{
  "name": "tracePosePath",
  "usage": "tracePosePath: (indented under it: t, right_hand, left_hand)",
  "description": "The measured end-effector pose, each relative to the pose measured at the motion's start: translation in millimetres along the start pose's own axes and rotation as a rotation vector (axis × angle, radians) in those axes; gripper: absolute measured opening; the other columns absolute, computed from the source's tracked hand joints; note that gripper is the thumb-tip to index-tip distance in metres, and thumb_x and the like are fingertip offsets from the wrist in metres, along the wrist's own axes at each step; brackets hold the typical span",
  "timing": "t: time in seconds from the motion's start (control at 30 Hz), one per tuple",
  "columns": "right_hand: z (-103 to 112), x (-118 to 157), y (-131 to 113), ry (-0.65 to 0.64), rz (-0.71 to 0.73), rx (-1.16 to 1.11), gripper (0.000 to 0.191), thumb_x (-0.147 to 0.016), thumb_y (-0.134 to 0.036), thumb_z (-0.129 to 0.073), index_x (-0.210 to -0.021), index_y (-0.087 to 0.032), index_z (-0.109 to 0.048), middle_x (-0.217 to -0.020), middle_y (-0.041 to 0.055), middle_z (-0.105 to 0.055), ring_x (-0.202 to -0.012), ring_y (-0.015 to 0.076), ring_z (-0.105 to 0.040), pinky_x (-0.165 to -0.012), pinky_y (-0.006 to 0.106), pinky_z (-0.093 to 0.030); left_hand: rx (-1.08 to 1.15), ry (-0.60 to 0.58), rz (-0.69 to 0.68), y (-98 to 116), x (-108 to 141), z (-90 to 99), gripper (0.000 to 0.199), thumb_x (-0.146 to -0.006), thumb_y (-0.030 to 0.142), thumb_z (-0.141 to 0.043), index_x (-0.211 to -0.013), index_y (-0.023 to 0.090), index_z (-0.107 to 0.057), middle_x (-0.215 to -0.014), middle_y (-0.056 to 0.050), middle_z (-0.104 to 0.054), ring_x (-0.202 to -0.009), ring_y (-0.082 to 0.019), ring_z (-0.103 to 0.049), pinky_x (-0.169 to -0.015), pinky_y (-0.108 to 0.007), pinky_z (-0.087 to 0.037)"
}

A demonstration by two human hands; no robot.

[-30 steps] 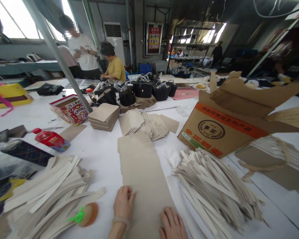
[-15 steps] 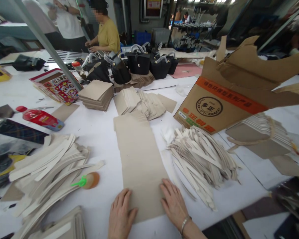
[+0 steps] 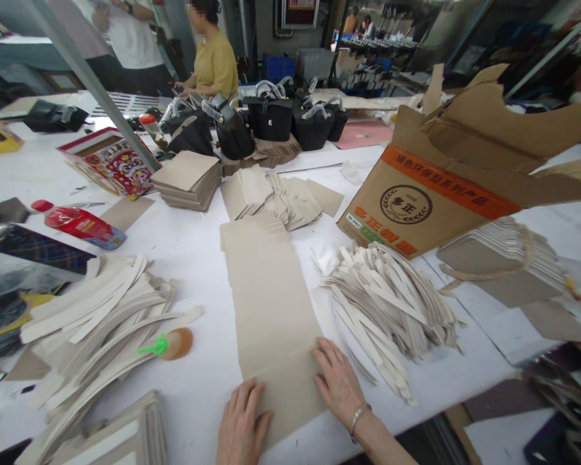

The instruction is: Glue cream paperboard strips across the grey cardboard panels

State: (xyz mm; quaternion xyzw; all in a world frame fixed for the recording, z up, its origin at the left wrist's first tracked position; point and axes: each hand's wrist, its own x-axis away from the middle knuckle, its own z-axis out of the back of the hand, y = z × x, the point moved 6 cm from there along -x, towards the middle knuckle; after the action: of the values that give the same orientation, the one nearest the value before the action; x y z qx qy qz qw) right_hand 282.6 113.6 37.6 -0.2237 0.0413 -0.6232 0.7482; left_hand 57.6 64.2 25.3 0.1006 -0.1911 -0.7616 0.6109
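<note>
Overlapping beige-grey cardboard pieces [image 3: 274,297] lie in a long row running away from me on the white table. My left hand [image 3: 243,420] rests at the left edge of the nearest piece, fingers extended and thumb apart. At the right edge, my right hand [image 3: 339,382] lies with its fingers spread, touching the same piece; a bracelet circles that wrist. Neither hand grips anything. To the right of the row is a pile of pale strips [image 3: 392,310]. A small glue bottle [image 3: 179,343] with a green nozzle lies on its side to the left.
Curved strips [image 3: 111,323] and stacked pieces [image 3: 121,433] occupy the left. Ahead are a cardboard stack [image 3: 188,181] and black handbags [image 3: 271,119]. An open carton [image 3: 397,194] stands at right, a red bottle [image 3: 80,225] lies at left. A person in yellow [image 3: 217,61] works beyond.
My right hand has shifted slightly up and my left slightly right and down. The nearest piece's front edge sits a little lower and more slanted. The camera view has moved slightly.
</note>
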Motion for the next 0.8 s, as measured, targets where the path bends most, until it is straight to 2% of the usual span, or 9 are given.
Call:
tracePosePath:
  t: [0.13, 0.27, 0.37, 0.47, 0.63, 0.8]
  right_hand:
    - [-1, 4, 3, 0.0, 0.007, -0.004, 0.044, -0.071, -0.013, -0.046, -0.114, -0.022, -0.05, -0.135, 0.0051, -0.038, -0.124, 0.0231, -0.031, -0.103, 0.038, -0.028]
    - [3, 1, 4, 0.022, 0.017, -0.027, 0.044, -0.073, -0.013, -0.046, -0.116, -0.02, -0.048, -0.13, 0.0079, -0.043, -0.121, 0.0229, -0.036, -0.101, 0.038, -0.031]
    - [12, -11, 1, 0.047, 0.042, -0.042, 0.045, -0.076, -0.014, -0.043, -0.12, -0.017, -0.046, -0.127, 0.0096, -0.045, -0.119, 0.022, -0.038, -0.1, 0.038, -0.032]
    - [19, -31, -3, 0.054, 0.077, -0.026, 0.047, -0.077, -0.013, -0.042, -0.123, -0.017, -0.043, -0.13, 0.0096, -0.043, -0.12, 0.0228, -0.036, -0.1, 0.039, -0.032]
    - [25, -60, -2, 0.053, 0.085, 0.0, 0.048, -0.074, -0.012, -0.044, -0.122, -0.019, -0.045, -0.126, 0.0099, -0.047, -0.119, 0.0236, -0.039, -0.099, 0.039, -0.032]
    - [25, -66, 0, 0.027, 0.094, -0.008, 0.049, -0.072, -0.012, -0.045, -0.12, -0.018, -0.047, -0.123, 0.01, -0.049, -0.116, 0.023, -0.041, -0.098, 0.036, -0.034]
  left_hand:
    - [0.027, 0.003, -0.002, 2, 2, -2.5, 0.036, -0.078, 0.039, -0.053, -0.112, 0.025, -0.05, -0.111, -0.004, -0.057, -0.101, -0.02, -0.054, -0.083, -0.033, -0.049]
    - [0.052, 0.041, 0.067, -7, -2, 8.3, 0.036, -0.08, 0.039, -0.05, -0.112, 0.023, -0.049, -0.11, -0.005, -0.058, -0.103, -0.019, -0.053, -0.087, -0.034, -0.048]
    - [0.025, 0.097, 0.128, -17, -13, 21.9, 0.04, -0.081, 0.036, -0.048, -0.117, 0.02, -0.046, -0.116, -0.008, -0.055, -0.109, -0.02, -0.05, -0.091, -0.037, -0.045]
    - [-0.007, 0.132, 0.12, -23, -30, 28.8, 0.046, -0.081, 0.033, -0.046, -0.124, 0.019, -0.04, -0.127, -0.009, -0.048, -0.118, -0.022, -0.043, -0.097, -0.04, -0.041]
    - [-0.079, 0.143, 0.056, -26, -48, 18.7, 0.052, -0.08, 0.034, -0.046, -0.129, 0.021, -0.035, -0.135, -0.008, -0.041, -0.126, -0.024, -0.035, -0.099, -0.042, -0.038]
    - [-0.11, 0.068, 0.035, -26, -45, 9.7, 0.069, -0.072, 0.035, -0.056, -0.134, 0.024, -0.027, -0.141, -0.006, -0.034, -0.129, -0.025, -0.029, -0.102, -0.045, -0.033]
